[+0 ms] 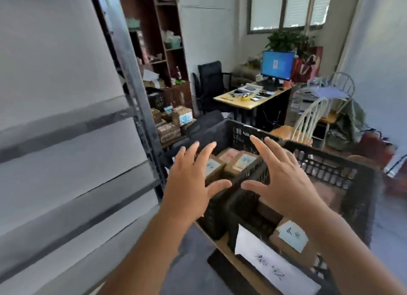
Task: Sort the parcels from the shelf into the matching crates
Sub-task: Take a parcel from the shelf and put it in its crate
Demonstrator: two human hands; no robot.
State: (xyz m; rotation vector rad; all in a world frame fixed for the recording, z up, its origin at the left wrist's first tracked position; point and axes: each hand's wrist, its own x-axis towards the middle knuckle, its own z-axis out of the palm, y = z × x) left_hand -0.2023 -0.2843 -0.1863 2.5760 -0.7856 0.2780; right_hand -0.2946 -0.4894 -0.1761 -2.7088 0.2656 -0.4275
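Note:
Two black plastic crates stand side by side in front of me. The far crate holds several brown parcels with coloured labels. The near crate holds a brown parcel with a pale blue label and carries a white paper sign on its front. My left hand and my right hand hover over the crates with fingers spread, holding nothing. The grey metal shelf rises at my left; its boards look blurred.
More stacked brown parcels lie on the floor behind the shelf post. A desk with a monitor, a black office chair and white chairs stand further back. A brown bookcase lines the far left wall.

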